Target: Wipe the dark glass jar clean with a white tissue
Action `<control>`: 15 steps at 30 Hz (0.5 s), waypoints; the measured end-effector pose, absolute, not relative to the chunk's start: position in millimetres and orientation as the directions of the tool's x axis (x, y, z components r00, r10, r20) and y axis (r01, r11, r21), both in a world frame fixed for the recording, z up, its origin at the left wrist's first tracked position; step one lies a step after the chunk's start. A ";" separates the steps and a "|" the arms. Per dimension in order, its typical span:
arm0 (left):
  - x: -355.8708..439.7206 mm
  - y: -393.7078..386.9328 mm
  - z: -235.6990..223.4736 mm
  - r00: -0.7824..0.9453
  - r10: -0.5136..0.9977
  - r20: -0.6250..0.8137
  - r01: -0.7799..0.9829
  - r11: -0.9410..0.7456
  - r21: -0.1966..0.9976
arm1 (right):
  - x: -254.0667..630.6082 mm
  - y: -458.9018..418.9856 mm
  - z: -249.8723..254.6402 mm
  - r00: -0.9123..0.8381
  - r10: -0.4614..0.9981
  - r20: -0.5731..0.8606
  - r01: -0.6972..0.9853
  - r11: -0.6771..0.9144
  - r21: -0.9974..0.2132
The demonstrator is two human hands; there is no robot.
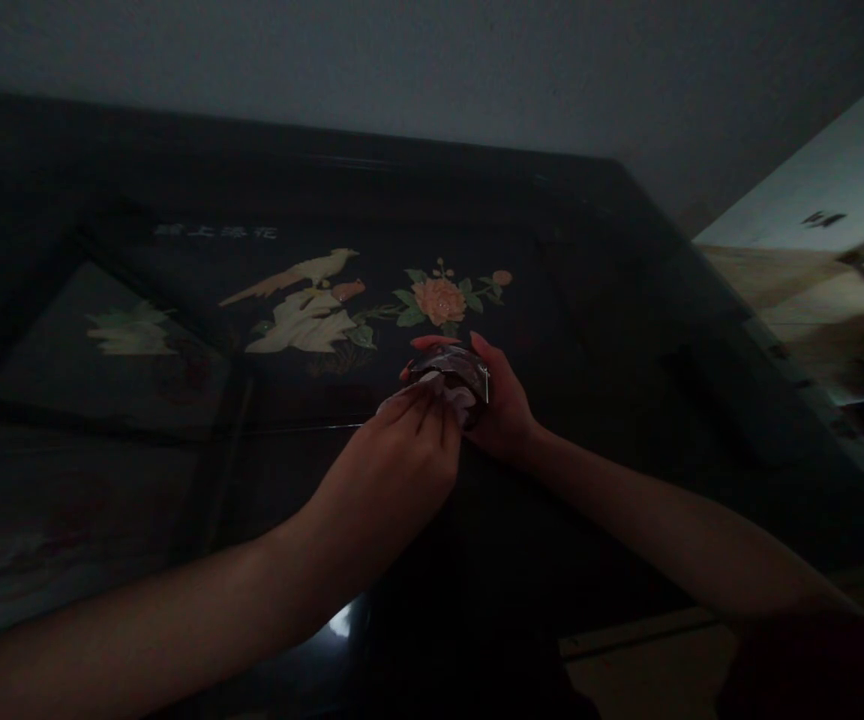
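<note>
In dim light my right hand (503, 405) wraps round a small dark shiny object (456, 370), its fingers curled over the top and far side. My left hand (411, 455) is closed in a pinch on a pale crumpled cloth or tissue (456, 398) pressed against the near side of that object. Both hands meet in front of a black lacquered cabinet (589, 330) inlaid with a bird (304, 272) and an orange flower (439, 298). What the object is cannot be made out.
The cabinet fills most of the view, with a second inlaid panel (128, 335) at the left. A pale wall (432, 60) rises behind. A lighter floor and doorway (814, 290) open at the right. Floor tiles (642, 670) show below.
</note>
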State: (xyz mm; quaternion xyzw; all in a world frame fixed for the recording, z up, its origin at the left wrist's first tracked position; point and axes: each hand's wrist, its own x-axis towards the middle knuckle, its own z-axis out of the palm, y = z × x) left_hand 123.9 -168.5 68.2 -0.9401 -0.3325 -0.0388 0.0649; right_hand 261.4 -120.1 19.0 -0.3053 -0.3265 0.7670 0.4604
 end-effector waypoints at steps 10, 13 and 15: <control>130.1 -158.0 77.3 0.552 0.832 -0.054 0.591 -0.345 0.729 | 261.7 -120.9 22.0 -0.369 0.910 -0.189 -0.534 -0.374 -0.758; 131.7 -156.2 79.3 0.476 0.878 -0.054 0.510 -0.226 0.830 | 261.9 -120.6 23.1 -0.376 0.903 -0.207 -0.555 -0.399 -0.730; 132.1 -156.3 79.4 0.480 0.876 -0.041 0.526 -0.250 0.813 | 261.7 -120.3 24.2 -0.385 0.897 -0.216 -0.564 -0.414 -0.714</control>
